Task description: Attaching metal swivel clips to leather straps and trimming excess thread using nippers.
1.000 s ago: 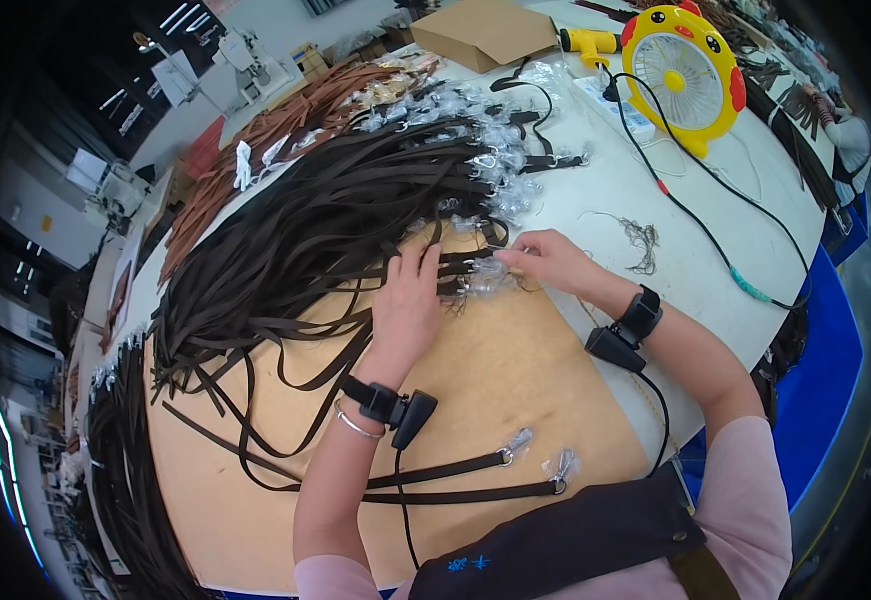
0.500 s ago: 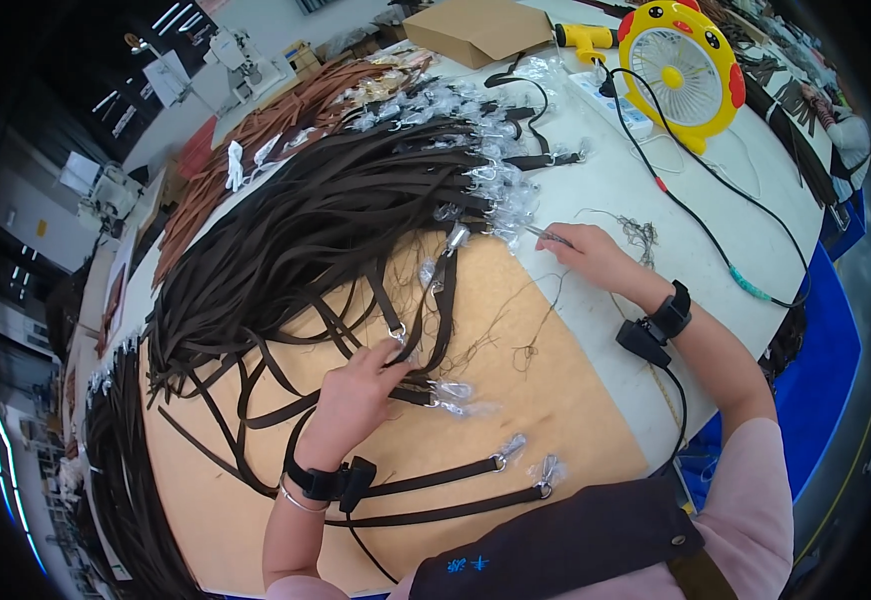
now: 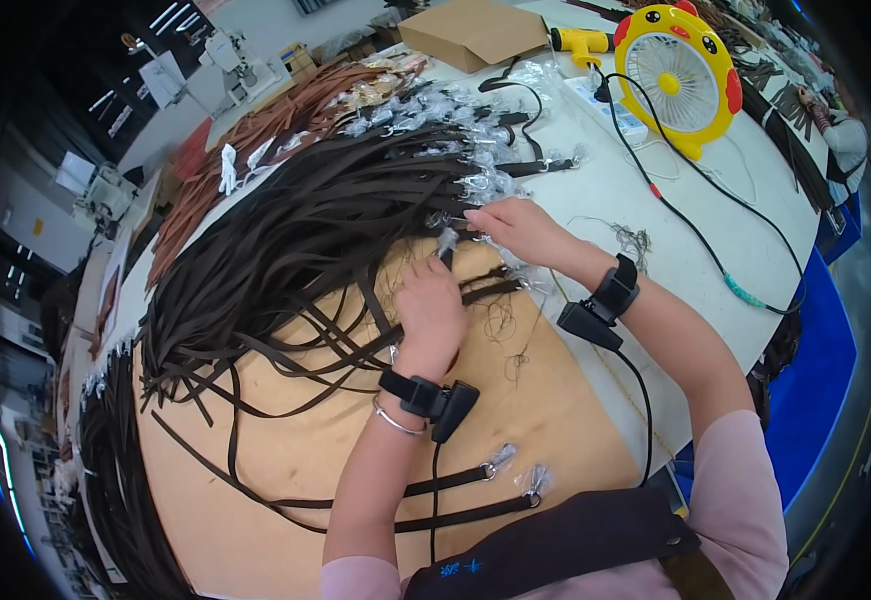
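Observation:
Over the tan board [image 3: 286,455] my left hand [image 3: 432,312] is closed, its fingers bent over a dark brown strap [image 3: 446,258] whose end carries a plastic-wrapped metal clasp [image 3: 447,240]. My right hand [image 3: 518,236] is closed on a slim pointed metal tool [image 3: 456,221], largely covered by the fingers. Its tip points left, toward the strap ends just beyond my left hand. A big heap of dark brown straps [image 3: 286,235] fans out to the left, with clear-wrapped clasps [image 3: 486,180] along its right side. Two straps [image 3: 471,515] lie apart near my apron.
Loose thread tangles [image 3: 631,240] lie right of my right hand. A yellow fan [image 3: 671,80], a power strip [image 3: 606,105] and black cables [image 3: 691,235] occupy the far right. A cardboard box [image 3: 476,35] and brown straps [image 3: 256,130] sit at the back.
My left hand has moved up and right to the heap's edge; a strap end it was by now lies farther right. My right hand has moved left with the metal tool, close to my left hand.

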`<state>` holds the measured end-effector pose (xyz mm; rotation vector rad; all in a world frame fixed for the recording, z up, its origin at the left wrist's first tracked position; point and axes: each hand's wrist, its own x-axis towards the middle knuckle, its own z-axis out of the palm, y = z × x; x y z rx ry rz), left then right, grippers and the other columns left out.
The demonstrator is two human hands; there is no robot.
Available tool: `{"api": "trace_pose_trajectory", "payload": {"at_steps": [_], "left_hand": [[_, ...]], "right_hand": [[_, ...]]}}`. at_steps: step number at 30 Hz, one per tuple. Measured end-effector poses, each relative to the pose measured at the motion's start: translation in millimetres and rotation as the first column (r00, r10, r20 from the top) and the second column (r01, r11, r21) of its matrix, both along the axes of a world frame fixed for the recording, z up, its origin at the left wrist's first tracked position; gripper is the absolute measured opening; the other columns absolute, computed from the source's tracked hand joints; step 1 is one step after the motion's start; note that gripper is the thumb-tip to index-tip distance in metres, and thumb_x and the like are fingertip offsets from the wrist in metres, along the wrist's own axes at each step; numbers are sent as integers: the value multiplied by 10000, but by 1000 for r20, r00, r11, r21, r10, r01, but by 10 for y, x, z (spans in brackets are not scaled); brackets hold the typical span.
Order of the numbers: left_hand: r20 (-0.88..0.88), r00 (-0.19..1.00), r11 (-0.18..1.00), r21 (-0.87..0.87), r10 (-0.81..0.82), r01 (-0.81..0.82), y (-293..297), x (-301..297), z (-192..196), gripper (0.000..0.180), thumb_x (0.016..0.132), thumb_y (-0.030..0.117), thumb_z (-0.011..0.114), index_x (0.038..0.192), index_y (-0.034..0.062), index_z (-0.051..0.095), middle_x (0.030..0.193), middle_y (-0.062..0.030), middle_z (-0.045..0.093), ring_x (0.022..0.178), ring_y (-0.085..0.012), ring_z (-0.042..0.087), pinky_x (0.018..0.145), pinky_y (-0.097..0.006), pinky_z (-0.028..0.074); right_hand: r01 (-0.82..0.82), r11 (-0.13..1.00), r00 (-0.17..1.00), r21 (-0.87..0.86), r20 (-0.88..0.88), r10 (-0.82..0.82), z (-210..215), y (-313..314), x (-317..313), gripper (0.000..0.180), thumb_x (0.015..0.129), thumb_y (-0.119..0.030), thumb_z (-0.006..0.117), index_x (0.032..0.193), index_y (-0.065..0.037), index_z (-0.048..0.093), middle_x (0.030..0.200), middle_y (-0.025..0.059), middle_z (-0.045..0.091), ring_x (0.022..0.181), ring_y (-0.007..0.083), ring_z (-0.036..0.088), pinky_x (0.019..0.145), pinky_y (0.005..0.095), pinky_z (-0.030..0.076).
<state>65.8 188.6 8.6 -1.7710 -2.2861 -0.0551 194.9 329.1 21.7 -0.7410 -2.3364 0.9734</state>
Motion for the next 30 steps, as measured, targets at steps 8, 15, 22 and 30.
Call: {"api": "trace_pose_trajectory", "payload": {"at_steps": [8, 15, 22, 30], "left_hand": [[163, 918, 931, 122, -362, 345, -305, 17, 29, 330, 696, -84, 635, 1018, -10, 637, 967, -123, 601, 864, -308, 663, 706, -405, 549], [269, 891, 929, 169, -365, 330, -437, -60, 128, 391, 764, -72, 591, 1143, 8, 644, 1036, -111, 622, 784, -332, 674, 668, -424, 549], [278, 894, 932, 198, -352, 305, -470, 21, 61, 357, 779, -28, 591, 1133, -12, 639, 1038, -126, 626, 780, -309, 692, 644, -383, 564], [262, 871, 909, 103, -417, 404, -646, 70, 81, 429, 755, -51, 601, 1181, 1, 628, 1032, -97, 597, 779, -294, 669, 641, -399, 553]], "right_hand": [[10, 995, 973, 100, 227, -33, -47, 251, -70, 374, 937, -379, 630, 908, -12, 693, 893, 206, 716, 876, 400, 682, 773, 470, 525], [6, 999, 949, 42, 313, -19, 144, 316, -110, 374, 919, -387, 647, 928, -15, 685, 901, 200, 713, 907, 389, 684, 787, 472, 525], [60, 995, 943, 79, 324, -83, -37, 363, -225, 326, 916, -364, 664, 942, -39, 650, 880, 171, 700, 865, 359, 677, 753, 445, 518], [162, 981, 969, 102, 170, -178, -12, 320, -192, 268, 886, -344, 699, 922, -89, 625, 842, 119, 690, 851, 331, 679, 722, 441, 514]]}}
